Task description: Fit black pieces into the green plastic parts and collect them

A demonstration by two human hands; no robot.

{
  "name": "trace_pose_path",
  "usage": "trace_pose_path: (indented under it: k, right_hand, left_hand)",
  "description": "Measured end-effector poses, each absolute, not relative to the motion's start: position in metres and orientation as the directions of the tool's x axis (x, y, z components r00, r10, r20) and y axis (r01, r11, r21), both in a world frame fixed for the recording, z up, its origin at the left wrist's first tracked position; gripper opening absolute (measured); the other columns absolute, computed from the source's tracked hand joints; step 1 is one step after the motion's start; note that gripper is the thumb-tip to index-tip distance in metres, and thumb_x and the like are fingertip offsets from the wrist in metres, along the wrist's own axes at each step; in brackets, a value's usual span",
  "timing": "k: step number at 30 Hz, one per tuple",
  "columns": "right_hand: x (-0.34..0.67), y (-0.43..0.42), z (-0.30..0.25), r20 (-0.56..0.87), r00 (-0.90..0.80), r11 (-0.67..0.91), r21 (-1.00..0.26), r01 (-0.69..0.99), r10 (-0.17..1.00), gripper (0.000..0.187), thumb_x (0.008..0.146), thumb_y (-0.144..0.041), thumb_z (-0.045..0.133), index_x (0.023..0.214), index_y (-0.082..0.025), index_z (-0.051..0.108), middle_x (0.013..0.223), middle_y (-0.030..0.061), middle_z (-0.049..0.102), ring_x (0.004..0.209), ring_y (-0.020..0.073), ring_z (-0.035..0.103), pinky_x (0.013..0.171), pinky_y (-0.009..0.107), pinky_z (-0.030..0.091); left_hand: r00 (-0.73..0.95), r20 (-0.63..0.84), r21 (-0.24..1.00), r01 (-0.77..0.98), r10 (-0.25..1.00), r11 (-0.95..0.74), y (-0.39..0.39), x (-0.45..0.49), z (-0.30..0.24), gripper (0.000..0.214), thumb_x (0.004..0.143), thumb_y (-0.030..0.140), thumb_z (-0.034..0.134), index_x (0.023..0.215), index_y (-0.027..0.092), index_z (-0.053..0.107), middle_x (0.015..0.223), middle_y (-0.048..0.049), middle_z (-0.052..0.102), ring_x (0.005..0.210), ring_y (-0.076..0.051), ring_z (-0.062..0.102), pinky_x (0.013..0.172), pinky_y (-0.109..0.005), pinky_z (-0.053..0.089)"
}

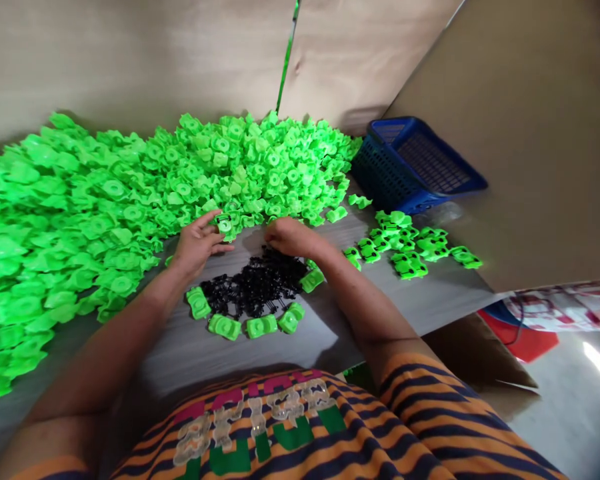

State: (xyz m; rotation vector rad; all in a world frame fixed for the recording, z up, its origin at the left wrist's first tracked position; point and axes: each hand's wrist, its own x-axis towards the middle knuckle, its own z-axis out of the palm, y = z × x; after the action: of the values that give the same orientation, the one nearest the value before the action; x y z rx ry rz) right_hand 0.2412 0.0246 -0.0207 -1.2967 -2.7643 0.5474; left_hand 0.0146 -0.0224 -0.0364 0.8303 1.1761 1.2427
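Note:
My left hand (196, 243) holds a green plastic toy car body (227, 225) between thumb and fingers, its underside turned up with a black axle piece across one end. My right hand (291, 237) is closed at the far edge of a pile of black wheel axles (255, 283); what its fingertips pinch, if anything, is hidden. Around the near side of that pile lie several green car bodies, among them one at the left (199, 303) and one at the front (261, 326).
A large heap of green car bodies (115, 193) covers the table's back and left, against a wooden board (130, 60). To the right are several cars with black wheels (409, 265). A blue plastic basket (395, 177) leans behind them. A cardboard box (475, 353) stands below the table's right edge.

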Motion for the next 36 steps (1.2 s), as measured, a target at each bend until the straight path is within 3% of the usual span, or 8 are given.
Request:
trace_pose_path:
  k: [4,11,14,17,20,22,30,36]
  right_hand:
    - [0.228,0.016,-0.02,-0.145,-0.65,0.62,-0.205,0.757,0.746,0.023,0.081,0.0,0.061,0.08,-0.013,0.08,0.091,0.016,0.079,0.082,0.0224,0.066,0.07,0.03,0.038]
    - [0.222,0.012,-0.018,-0.185,-0.601,0.582,-0.149,0.799,0.777,0.02,0.083,-0.002,0.063,0.084,-0.01,0.081,0.092,0.0211,0.078,0.081,0.0238,0.068,0.07,0.031,0.041]
    - [0.227,0.016,-0.021,-0.119,-0.628,0.582,-0.277,0.765,0.769,0.02,0.08,-0.001,0.062,0.072,-0.014,0.076,0.079,0.0127,0.076,0.071,0.0188,0.062,0.066,0.029,0.038]
    - [0.23,0.019,-0.023,0.017,-0.623,0.522,-0.565,0.639,0.782,0.018,0.078,-0.006,0.061,0.065,-0.016,0.068,0.065,0.001,0.065,0.062,0.0128,0.052,0.063,0.026,0.035]
    - [0.228,0.016,-0.023,0.083,-0.562,0.376,-0.821,0.429,0.823,0.015,0.082,-0.019,0.061,0.067,-0.017,0.063,0.061,-0.0033,0.057,0.058,0.0104,0.047,0.059,0.024,0.034]
    - [0.222,0.012,-0.025,0.098,-0.499,0.294,-0.896,0.333,0.861,0.017,0.083,-0.027,0.062,0.068,-0.017,0.062,0.061,-0.0037,0.054,0.058,0.0101,0.045,0.058,0.024,0.033]
    - [0.194,-0.007,-0.04,0.223,-0.304,0.329,-0.873,0.361,0.926,0.014,0.083,-0.022,0.06,0.069,-0.018,0.062,0.065,-0.0017,0.059,0.064,0.0116,0.049,0.062,0.024,0.037]
    - [0.19,-0.01,-0.043,0.29,-0.263,0.381,-0.821,0.425,0.92,0.016,0.084,-0.017,0.059,0.069,-0.019,0.06,0.068,-0.0009,0.059,0.065,0.0128,0.05,0.063,0.025,0.037]
  left_hand:
    - [-0.054,-0.224,0.949,-0.24,0.973,0.205,-0.023,0.017,-0.037,0.067,0.068,0.007,0.073,0.134,0.013,0.064,0.078,0.0007,0.072,0.065,-0.016,0.073,0.062,-0.032,0.068]
    - [0.004,-0.22,0.944,-0.25,0.975,0.214,-0.024,0.017,-0.035,0.065,0.067,0.009,0.075,0.13,0.018,0.067,0.08,0.0014,0.071,0.064,-0.015,0.072,0.055,-0.025,0.064]
    - [-0.019,-0.203,0.945,-0.265,0.979,0.191,-0.024,0.017,-0.035,0.062,0.064,0.009,0.074,0.125,0.018,0.069,0.072,0.0052,0.063,0.061,-0.011,0.066,0.058,-0.028,0.066]
    - [-0.032,-0.178,0.947,-0.276,0.983,0.163,-0.024,0.017,-0.035,0.062,0.061,0.008,0.073,0.123,0.017,0.07,0.069,0.0071,0.057,0.06,-0.009,0.061,0.063,-0.03,0.067]
    - [-0.017,-0.158,0.949,-0.28,0.987,0.147,-0.025,0.018,-0.035,0.066,0.058,0.009,0.071,0.124,0.017,0.07,0.071,0.0063,0.059,0.061,-0.009,0.058,0.072,-0.033,0.067]
    - [-0.001,-0.139,0.953,-0.273,0.99,0.133,-0.026,0.019,-0.035,0.068,0.057,0.01,0.07,0.125,0.017,0.069,0.073,0.0049,0.062,0.065,-0.01,0.06,0.076,-0.035,0.067]
    - [0.034,-0.098,0.962,-0.253,0.995,0.103,-0.031,0.023,-0.035,0.073,0.054,0.013,0.072,0.127,0.017,0.07,0.064,0.0091,0.051,0.06,-0.008,0.054,0.08,-0.035,0.064]
    - [0.039,-0.123,0.955,-0.268,0.992,0.129,-0.032,0.024,-0.032,0.076,0.052,0.015,0.076,0.127,0.017,0.07,0.074,0.0048,0.066,0.069,-0.013,0.064,0.079,-0.036,0.065]
